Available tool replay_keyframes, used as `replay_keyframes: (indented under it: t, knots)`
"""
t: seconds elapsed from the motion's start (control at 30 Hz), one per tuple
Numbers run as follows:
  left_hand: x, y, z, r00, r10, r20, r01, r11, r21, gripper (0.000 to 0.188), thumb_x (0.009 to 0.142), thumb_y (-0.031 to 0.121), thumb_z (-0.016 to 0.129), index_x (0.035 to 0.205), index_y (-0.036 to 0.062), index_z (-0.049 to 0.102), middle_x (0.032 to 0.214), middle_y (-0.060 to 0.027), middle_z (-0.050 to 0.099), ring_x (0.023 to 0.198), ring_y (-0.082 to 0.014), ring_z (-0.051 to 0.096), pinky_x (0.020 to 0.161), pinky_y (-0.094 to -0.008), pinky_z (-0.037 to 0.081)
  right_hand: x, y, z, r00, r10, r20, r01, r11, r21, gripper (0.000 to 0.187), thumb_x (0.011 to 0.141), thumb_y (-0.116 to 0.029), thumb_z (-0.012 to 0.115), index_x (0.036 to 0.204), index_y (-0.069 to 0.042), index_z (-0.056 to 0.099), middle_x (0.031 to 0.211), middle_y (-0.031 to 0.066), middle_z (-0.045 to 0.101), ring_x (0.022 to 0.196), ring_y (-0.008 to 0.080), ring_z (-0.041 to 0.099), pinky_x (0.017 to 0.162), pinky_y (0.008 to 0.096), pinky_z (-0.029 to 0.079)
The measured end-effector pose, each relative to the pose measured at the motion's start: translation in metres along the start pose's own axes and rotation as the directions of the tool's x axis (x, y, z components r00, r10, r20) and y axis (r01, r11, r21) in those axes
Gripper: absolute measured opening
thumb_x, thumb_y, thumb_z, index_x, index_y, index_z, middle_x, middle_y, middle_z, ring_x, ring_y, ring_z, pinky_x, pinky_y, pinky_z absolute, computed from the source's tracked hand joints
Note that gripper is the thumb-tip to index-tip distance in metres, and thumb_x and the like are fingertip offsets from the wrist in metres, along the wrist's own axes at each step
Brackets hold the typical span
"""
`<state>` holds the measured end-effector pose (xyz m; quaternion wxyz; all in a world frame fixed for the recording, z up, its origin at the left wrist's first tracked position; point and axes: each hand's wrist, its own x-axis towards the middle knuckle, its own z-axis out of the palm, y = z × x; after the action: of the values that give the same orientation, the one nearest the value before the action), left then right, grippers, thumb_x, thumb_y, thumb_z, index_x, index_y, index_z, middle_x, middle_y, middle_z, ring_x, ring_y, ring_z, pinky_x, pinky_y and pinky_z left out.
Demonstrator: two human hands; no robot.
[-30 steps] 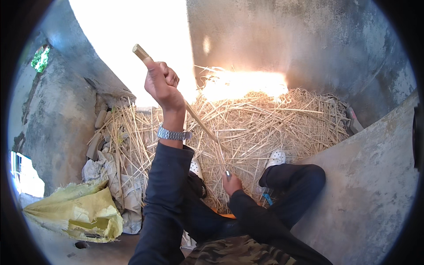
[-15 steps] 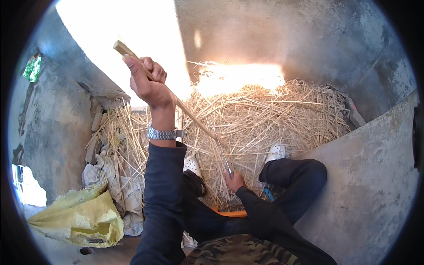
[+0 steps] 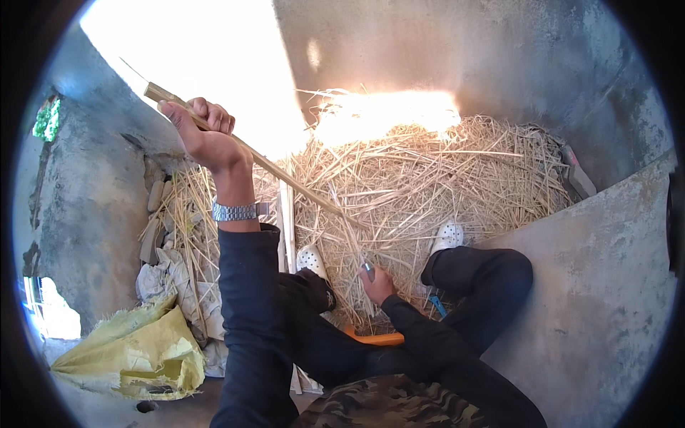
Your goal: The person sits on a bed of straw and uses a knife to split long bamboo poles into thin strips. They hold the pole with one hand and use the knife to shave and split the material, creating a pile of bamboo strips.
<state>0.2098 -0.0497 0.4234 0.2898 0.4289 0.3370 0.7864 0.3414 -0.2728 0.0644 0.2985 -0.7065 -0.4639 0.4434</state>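
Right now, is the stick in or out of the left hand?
In: the left hand curls around the stick near one end.

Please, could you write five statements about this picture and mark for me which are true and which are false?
1. The left hand holds a wooden stick. True.
2. The silver watch is on the right wrist. False: the silver watch is on the left wrist.
3. The right hand grips a tool. True.
4. The yellow sack is at the picture's right side. False: the yellow sack is at the left.
5. Both shoes are black. False: they are white.
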Motion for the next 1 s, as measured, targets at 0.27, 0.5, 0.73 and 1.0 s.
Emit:
replay_keyframes:
  t: [0.27, 0.5, 0.73, 1.0]
  knots:
    - [0.009, 0.002, -0.001, 0.999, 0.017, -0.043, -0.018, 1.0, -0.024, 0.055, 0.095, 0.064, 0.034, 0.071, 0.014, 0.035, 0.054, 0.0055, 0.03, 0.045, -0.0053, 0.025, 0.044, -0.0211, 0.016, 0.034, 0.12, 0.026, 0.961, 0.274, 0.037, -0.264, 0.949, -0.17, 0.045, 0.09, -0.043, 0.056, 0.097, 0.001, 0.064, 0.079, 0.0249, 0.064, 0.079, 0.0418, 0.064, 0.071, 0.0467, 0.049]
    - [0.015, 0.0, -0.018, 0.996, 0.031, -0.082, -0.03, 0.999, 0.016, 0.055, 0.096, 0.063, 0.033, 0.073, 0.0134, 0.037, 0.053, 0.0057, 0.03, 0.044, -0.0045, 0.026, 0.042, -0.0204, 0.018, 0.011, 0.036, 0.011, 0.997, 0.067, 0.023, -0.064, 0.993, -0.103, 0.055, 0.089, -0.051, 0.052, 0.11, -0.001, 0.062, 0.09, 0.027, 0.065, 0.089, 0.0441, 0.063, 0.08, 0.0474, 0.05]
    - [0.025, -0.003, -0.015, 0.996, 0.056, -0.071, -0.056, 0.998, -0.006, 0.053, 0.097, 0.061, 0.033, 0.072, 0.0144, 0.035, 0.054, 0.0066, 0.028, 0.043, -0.0042, 0.022, 0.041, -0.0204, 0.015, 0.029, 0.104, 0.017, 0.962, 0.27, -0.043, -0.273, 0.937, -0.22, 0.057, 0.088, -0.052, 0.052, 0.113, -0.001, 0.061, 0.091, 0.0271, 0.065, 0.09, 0.0444, 0.063, 0.081, 0.0491, 0.049]
    - [0.022, -0.006, -0.016, 0.997, 0.028, -0.077, -0.025, 0.999, 0.044, 0.056, 0.094, 0.065, 0.034, 0.066, 0.0169, 0.031, 0.054, 0.0079, 0.024, 0.043, -0.0044, 0.023, 0.039, -0.0209, 0.016, 0.004, 0.098, 0.005, 0.964, 0.262, -0.037, -0.264, 0.94, -0.218, 0.058, 0.087, -0.052, 0.056, 0.107, 0.003, 0.061, 0.088, 0.0272, 0.065, 0.085, 0.0438, 0.064, 0.076, 0.0481, 0.05]
